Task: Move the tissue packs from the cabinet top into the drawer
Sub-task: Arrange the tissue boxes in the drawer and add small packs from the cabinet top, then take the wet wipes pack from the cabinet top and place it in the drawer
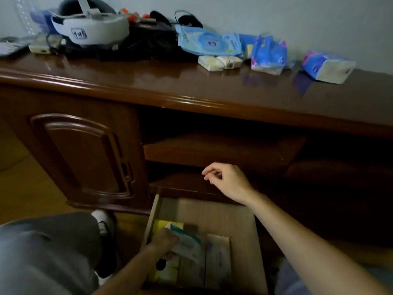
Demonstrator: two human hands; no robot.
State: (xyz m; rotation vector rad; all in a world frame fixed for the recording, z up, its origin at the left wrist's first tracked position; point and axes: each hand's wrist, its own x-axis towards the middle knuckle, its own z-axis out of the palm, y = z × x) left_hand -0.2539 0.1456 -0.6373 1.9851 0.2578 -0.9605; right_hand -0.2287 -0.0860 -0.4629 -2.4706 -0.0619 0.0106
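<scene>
Several tissue packs lie on the dark wooden cabinet top (148, 81): a flat blue pack (209, 42), two small white packs (220, 61), a blue-and-pink pack (268, 54) and a blue-and-white pack (328, 66) at the far right. Below, the drawer (240, 218) stands pulled out with packs lying in it. My left hand (164, 241) is down in the drawer, closed on a pale green-edged tissue pack (187, 243). My right hand (226, 180) hovers above the drawer in front of the open shelves, fingers loosely curled, holding nothing.
A white headset (89, 28), a black bag (138, 43) and small clutter fill the left of the cabinet top. A closed cabinet door (85, 156) is at left, open shelves (223, 150) in the middle. My knee (42, 252) is at lower left.
</scene>
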